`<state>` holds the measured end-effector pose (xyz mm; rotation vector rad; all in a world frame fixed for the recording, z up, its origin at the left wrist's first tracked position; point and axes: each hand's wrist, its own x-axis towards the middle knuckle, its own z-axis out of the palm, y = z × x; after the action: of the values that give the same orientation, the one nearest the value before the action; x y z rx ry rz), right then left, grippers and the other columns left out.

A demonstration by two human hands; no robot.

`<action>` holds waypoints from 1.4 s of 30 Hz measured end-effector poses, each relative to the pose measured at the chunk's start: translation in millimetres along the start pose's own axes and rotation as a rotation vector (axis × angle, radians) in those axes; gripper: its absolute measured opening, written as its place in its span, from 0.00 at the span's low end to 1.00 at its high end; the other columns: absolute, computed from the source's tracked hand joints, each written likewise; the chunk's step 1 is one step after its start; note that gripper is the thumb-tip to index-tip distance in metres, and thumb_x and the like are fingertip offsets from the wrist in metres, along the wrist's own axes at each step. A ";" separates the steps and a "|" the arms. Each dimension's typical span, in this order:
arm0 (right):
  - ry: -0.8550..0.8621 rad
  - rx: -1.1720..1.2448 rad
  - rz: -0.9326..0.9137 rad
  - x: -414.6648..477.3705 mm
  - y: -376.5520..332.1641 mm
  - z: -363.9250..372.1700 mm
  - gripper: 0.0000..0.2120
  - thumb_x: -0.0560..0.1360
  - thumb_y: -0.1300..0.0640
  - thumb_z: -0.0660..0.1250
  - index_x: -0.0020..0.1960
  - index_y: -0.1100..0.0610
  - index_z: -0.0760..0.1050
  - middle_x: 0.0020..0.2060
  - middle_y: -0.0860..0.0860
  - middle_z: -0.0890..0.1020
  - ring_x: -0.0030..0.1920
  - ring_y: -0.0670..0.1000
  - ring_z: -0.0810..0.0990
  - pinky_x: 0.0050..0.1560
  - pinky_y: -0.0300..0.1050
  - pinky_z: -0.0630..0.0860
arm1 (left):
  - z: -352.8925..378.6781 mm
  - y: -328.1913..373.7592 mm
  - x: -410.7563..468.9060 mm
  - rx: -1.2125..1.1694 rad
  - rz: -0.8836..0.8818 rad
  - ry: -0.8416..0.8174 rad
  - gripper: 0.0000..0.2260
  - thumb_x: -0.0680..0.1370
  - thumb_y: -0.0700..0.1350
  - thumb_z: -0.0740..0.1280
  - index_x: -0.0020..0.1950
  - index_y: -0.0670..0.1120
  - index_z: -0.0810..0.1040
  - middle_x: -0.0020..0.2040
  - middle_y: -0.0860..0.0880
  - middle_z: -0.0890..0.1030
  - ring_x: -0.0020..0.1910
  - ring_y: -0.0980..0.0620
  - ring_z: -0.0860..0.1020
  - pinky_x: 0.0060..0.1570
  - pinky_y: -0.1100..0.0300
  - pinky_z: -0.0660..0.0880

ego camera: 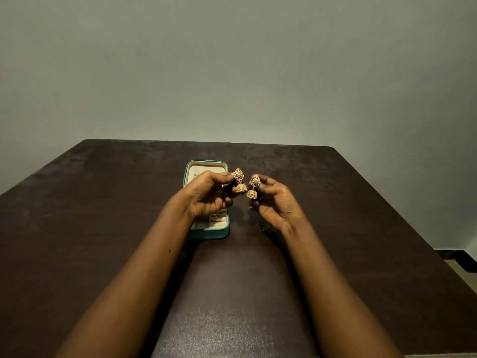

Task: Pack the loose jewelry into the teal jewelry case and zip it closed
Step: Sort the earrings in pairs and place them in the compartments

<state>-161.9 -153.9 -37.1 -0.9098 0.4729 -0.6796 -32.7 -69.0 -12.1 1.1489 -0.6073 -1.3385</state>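
Observation:
The teal jewelry case lies open on the dark table, its cream lining showing and a small gold piece in its near compartment. My left hand hovers over the case and pinches a gold bell-shaped earring at its top. My right hand, just right of the case, pinches a matching gold earring. The two earrings hang side by side, close together, above the table. Under my right wrist lies a small dark item, partly hidden.
The dark brown table runs to a far edge against a plain grey wall. Its right edge drops to a light floor with a dark skirting at the lower right.

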 end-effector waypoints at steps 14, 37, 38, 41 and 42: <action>-0.018 -0.225 0.013 -10.7 9.1 18.5 0.13 0.75 0.71 0.57 0.41 0.58 0.76 0.27 0.47 0.81 0.31 0.46 0.73 0.27 0.35 0.65 | -28.8 5.7 -26.3 0.053 -0.014 0.108 0.10 0.79 0.38 0.57 0.41 0.44 0.75 0.32 0.49 0.78 0.26 0.57 0.74 0.25 0.68 0.67; 0.207 -0.876 -0.117 19.4 50.3 95.6 0.13 0.70 0.70 0.64 0.33 0.56 0.80 0.37 0.54 0.82 0.41 0.50 0.80 0.41 0.41 0.75 | -75.4 -1.1 -35.3 0.781 0.232 0.654 0.03 0.73 0.40 0.70 0.43 0.43 0.84 0.39 0.45 0.84 0.39 0.49 0.82 0.50 0.54 0.79; 0.226 -0.918 -0.129 20.7 52.7 95.7 0.14 0.69 0.70 0.65 0.32 0.54 0.80 0.37 0.55 0.83 0.42 0.50 0.81 0.44 0.43 0.76 | -75.6 -1.1 -35.3 0.815 0.224 0.670 0.04 0.73 0.40 0.70 0.45 0.43 0.84 0.41 0.45 0.84 0.41 0.49 0.82 0.51 0.54 0.79; 0.289 -1.018 -0.147 20.0 56.4 96.4 0.13 0.69 0.67 0.66 0.32 0.52 0.82 0.42 0.54 0.86 0.46 0.52 0.83 0.49 0.47 0.80 | -74.7 -0.7 -36.6 0.880 0.219 0.695 0.06 0.73 0.42 0.69 0.47 0.43 0.84 0.44 0.44 0.85 0.43 0.49 0.82 0.50 0.55 0.79; 0.304 -1.050 -0.157 18.7 56.7 96.4 0.11 0.69 0.66 0.66 0.36 0.54 0.83 0.43 0.54 0.86 0.47 0.52 0.83 0.50 0.47 0.80 | -73.5 -0.8 -37.6 0.893 0.220 0.701 0.06 0.74 0.42 0.69 0.47 0.44 0.84 0.45 0.45 0.85 0.43 0.50 0.82 0.48 0.56 0.78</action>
<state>-68.9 -89.0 -34.5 -1.8526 1.0843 -0.7082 24.3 -12.1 -30.5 2.0631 -0.7875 -0.3640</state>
